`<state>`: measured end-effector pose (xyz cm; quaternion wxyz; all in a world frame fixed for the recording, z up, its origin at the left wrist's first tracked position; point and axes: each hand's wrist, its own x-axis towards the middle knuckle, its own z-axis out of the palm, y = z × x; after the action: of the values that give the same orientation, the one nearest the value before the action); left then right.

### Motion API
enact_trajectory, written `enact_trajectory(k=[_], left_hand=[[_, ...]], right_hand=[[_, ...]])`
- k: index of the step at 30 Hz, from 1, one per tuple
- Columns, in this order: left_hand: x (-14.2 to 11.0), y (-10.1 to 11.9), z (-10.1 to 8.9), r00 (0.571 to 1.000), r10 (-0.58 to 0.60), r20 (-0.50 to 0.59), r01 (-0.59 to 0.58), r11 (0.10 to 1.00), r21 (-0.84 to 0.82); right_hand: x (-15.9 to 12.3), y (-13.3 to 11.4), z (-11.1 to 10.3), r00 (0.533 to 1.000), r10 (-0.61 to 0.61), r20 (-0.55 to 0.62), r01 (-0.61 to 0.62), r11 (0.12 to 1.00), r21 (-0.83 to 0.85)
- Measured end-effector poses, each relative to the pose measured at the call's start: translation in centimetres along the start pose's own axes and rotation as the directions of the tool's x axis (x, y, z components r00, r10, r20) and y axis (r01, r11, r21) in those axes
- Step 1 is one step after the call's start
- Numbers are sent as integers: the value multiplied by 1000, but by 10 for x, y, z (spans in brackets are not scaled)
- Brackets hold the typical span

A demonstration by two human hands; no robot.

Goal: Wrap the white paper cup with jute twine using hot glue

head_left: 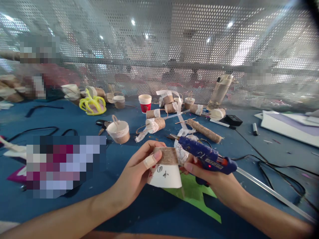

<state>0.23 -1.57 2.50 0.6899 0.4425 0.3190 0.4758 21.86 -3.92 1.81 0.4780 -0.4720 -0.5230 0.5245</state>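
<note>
My left hand [137, 172], a plaster on its thumb, is closed round a paper cup [167, 177] turned upside down. Brown twine [166, 155] wraps the cup's upper part; the lower part is white with dark handwritten characters and some red marks. In my right hand [216, 181] is a blue glue gun [201, 152], its nozzle pointing left above the cup and apart from it. A red light glows on its side, and a long clear glue stick [264, 186] sticks out of the back. White lace [181, 151] lies behind the cup, partly hidden by the gun.
Green paper [196, 192] lies under my hands. Several twine-and-lace cups, such as a small basket [118, 132], stand beyond. A twine roll [204, 130], red cups [145, 103], a tilted bottle [220, 89] and scissors [102, 124] lie around. Black cables [281, 162] run along the right.
</note>
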Motion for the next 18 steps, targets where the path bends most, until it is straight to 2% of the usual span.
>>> enact_trajectory(k=[11,18], left_hand=[[-3,-3,1,999,24,21,-24,1000,10],[-3,-3,3,997,18,77,-15,999,-33]], right_hand=[[0,2,2,999,47,-1,-47,998,-31],[-1,6,2,999,49,10,-49,999,-19]])
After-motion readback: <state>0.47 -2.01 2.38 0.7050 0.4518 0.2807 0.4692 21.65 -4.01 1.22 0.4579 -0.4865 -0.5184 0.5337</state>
